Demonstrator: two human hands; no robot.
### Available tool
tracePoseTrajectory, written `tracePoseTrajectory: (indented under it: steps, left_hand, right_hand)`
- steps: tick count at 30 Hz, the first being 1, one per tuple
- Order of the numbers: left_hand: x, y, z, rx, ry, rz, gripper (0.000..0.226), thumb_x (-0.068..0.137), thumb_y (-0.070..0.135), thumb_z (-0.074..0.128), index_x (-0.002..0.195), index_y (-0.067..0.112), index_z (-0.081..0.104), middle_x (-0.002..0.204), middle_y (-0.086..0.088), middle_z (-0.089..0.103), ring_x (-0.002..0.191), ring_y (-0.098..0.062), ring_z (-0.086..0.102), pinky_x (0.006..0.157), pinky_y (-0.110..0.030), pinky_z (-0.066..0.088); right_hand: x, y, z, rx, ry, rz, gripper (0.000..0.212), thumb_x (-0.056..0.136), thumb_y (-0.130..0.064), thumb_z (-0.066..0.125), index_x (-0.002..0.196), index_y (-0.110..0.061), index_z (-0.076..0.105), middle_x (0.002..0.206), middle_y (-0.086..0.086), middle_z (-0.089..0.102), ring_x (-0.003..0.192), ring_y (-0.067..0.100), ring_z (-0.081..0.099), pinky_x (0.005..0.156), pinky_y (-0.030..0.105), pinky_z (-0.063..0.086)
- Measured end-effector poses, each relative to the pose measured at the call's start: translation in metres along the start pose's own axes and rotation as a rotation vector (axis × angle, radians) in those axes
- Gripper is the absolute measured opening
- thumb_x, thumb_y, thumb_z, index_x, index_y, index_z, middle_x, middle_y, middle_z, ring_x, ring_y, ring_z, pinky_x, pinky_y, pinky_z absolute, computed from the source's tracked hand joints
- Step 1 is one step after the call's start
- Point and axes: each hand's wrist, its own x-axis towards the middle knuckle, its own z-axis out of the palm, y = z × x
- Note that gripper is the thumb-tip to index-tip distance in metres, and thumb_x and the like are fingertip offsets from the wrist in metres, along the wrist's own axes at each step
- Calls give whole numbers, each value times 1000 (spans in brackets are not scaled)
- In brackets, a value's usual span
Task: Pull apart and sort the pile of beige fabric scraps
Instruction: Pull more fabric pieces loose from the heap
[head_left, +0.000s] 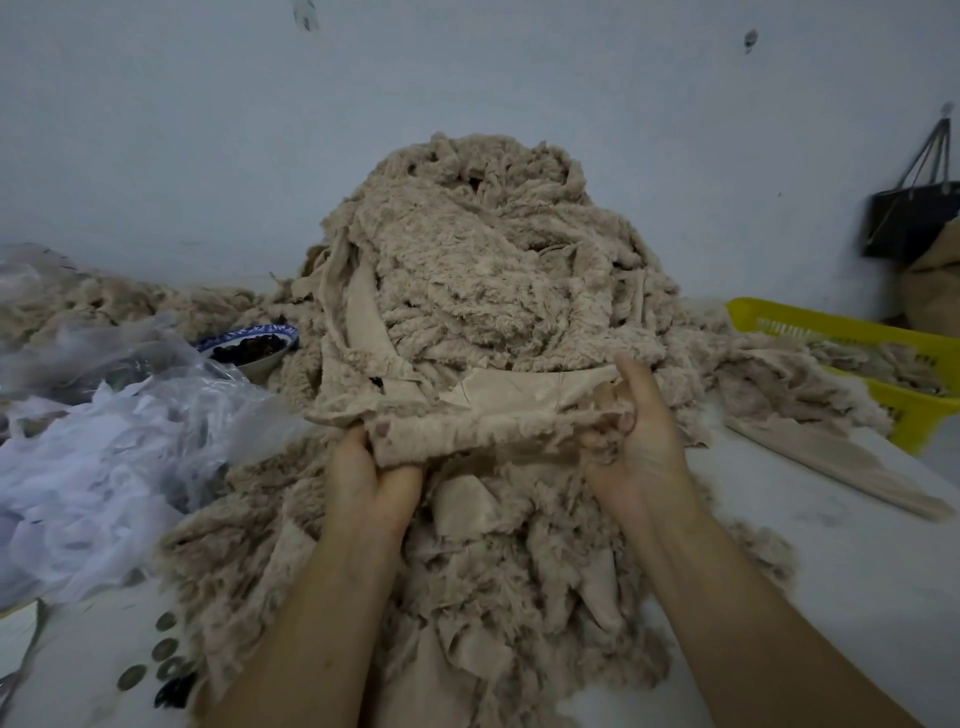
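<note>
Beige scrap (483, 426) gripped between left hand (371, 480) and right hand (636, 436)

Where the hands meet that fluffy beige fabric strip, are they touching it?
Touching. The head view shows the left hand and right hand each gripping one end of the fluffy beige fabric strip, curled round it.

Looking, probably, like a small sewing workshop, with beige fabric scraps (483, 270) heaping on a table (857, 571) beside a yellow crate (810, 326).
</note>
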Motion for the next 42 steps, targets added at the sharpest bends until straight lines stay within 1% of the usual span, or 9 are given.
tracePoseTrajectory:
  steps: [8, 14, 18, 22, 27, 31, 36, 39, 42]
  left_hand:
    - [-3, -1, 0, 386, 125, 162, 33, 104, 34, 45, 110, 14, 71, 100, -10, 76, 90, -26, 73, 75, -44, 61]
    - [-3, 4, -11, 930, 328, 628, 24, 93, 30, 44, 71, 20, 46, 60, 0, 42, 54, -19, 40, 53, -32, 32]
    - [-2, 1, -7, 647, 263, 396, 20, 97, 29, 48, 90, 18, 63, 71, -1, 59, 61, -18, 55, 57, -31, 49]
    - [-7, -4, 1, 142, -13, 80, 23, 101, 7, 34, 94, 14, 55, 59, 2, 46, 45, -6, 40, 42, -17, 39]
    - [-14, 3, 0, -25, -185, -12, 11, 85, 6, 41, 81, 10, 51, 58, -1, 55, 44, -8, 50, 47, -17, 48]
    - [-12, -4, 1, 483, -108, 184, 29, 102, 7, 39, 104, 10, 68, 92, -11, 73, 82, -21, 70, 74, -31, 58]
    - [-29, -27, 0, 1260, -387, 380, 15, 90, 46, 57, 101, 48, 68, 103, 20, 72, 99, -1, 68, 76, -15, 52]
    - [-32, -36, -1, 1397, -469, 448, 37, 80, 62, 63, 111, 43, 68, 105, 26, 72, 99, 6, 66, 76, -9, 50]
    - [-33, -34, 1, 1260, -311, 452, 12, 93, 38, 64, 88, 43, 74, 90, 13, 76, 87, -6, 72, 69, -20, 56]
  right_hand:
    - [4, -6, -4, 67, 65, 42, 30, 92, -32, 67, 65, -25, 58, 41, -9, 42, 40, 6, 37, 31, 18, 23]
    - [15, -29, -24, 353, -6, 68, 66, 99, -43, 54, 38, -23, 40, 35, -8, 28, 30, 6, 25, 42, 9, 30]
    - [8, -11, -19, -238, -111, -37, 38, 93, -40, 65, 60, -23, 58, 40, -7, 36, 31, 6, 35, 34, 16, 37]
    - [-12, 24, -11, -1212, -607, -259, 32, 75, -68, 66, 88, -39, 64, 90, -20, 61, 77, -4, 60, 64, 8, 46]
    - [-16, 49, -9, -1774, -777, -536, 24, 92, -47, 61, 101, -25, 62, 103, -15, 45, 105, 4, 36, 84, 23, 33]
    - [-15, 37, -3, -1299, -484, -522, 23, 98, -33, 59, 75, -28, 62, 86, -7, 46, 78, 1, 49, 70, 15, 40]
    - [-12, 26, -2, -669, -336, -116, 24, 102, -25, 53, 94, -19, 74, 99, 21, 73, 91, 36, 71, 77, 48, 61]
    - [-14, 24, 1, -664, -352, -100, 34, 101, -9, 50, 85, -23, 77, 78, 4, 76, 70, 15, 73, 58, 24, 57]
    - [-14, 29, -1, -891, -384, -182, 25, 104, -23, 50, 92, -27, 73, 90, 1, 76, 85, 20, 73, 73, 34, 60]
